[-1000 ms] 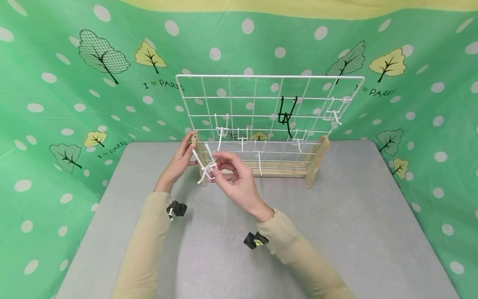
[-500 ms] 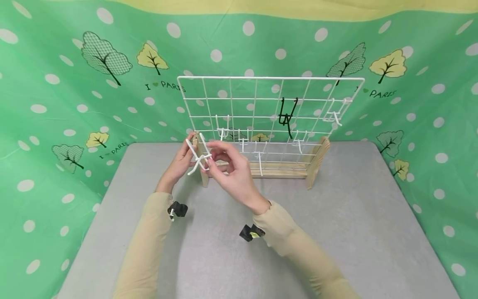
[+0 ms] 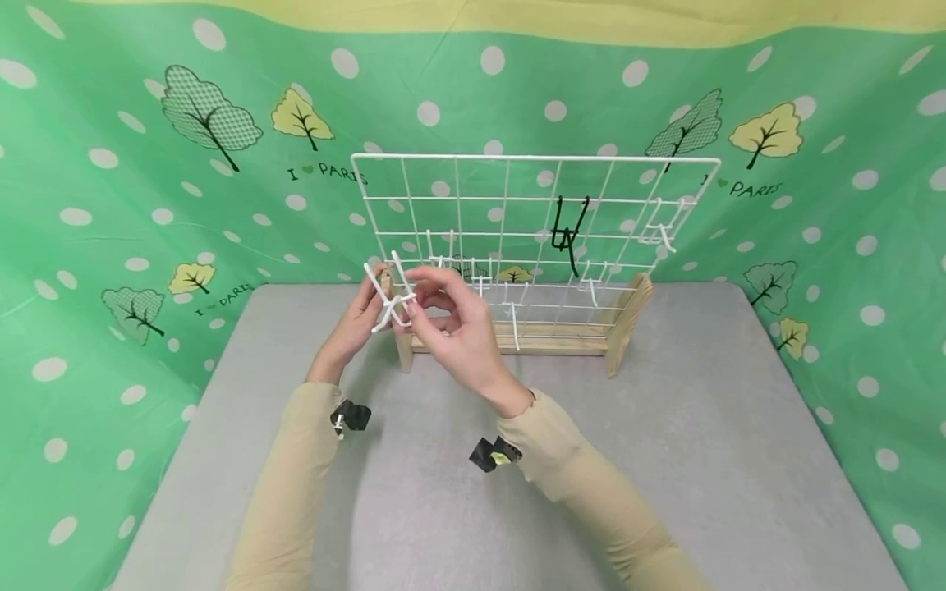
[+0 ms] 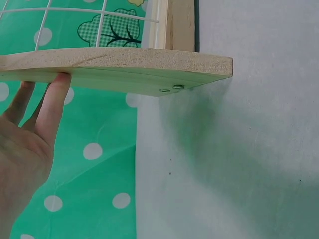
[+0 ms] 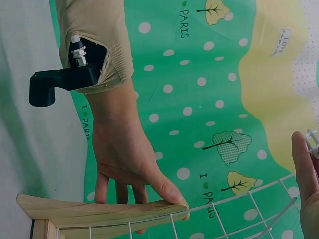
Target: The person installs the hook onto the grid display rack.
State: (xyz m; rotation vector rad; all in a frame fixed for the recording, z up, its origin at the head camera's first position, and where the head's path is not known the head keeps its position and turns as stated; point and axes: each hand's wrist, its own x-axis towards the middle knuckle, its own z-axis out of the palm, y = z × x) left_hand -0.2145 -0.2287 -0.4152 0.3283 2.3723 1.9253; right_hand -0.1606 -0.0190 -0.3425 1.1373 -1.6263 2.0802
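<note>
Two hands are seen at the left end of a white wire grid (image 3: 532,222) that stands in a wooden stand (image 3: 517,336) on the grey bench (image 3: 665,460). The left hand (image 3: 355,320) is laid against the stand's left upright (image 4: 114,67) with fingers straight, steadying it rather than clasping it. A white wire hook (image 3: 389,295) is pinched between the thumb and fingertips of the right hand (image 3: 451,328). Over the last second the hook has been lifted from in front of the stand's foot up to the level of the lower grid wires, just beside the left edge, and its prongs are now tilted upward. It is judged that the hook is being lined up for hanging and is not yet seated. Several white hooks (image 3: 510,308) and one black hook (image 3: 567,234) are already hung on the grid.
</note>
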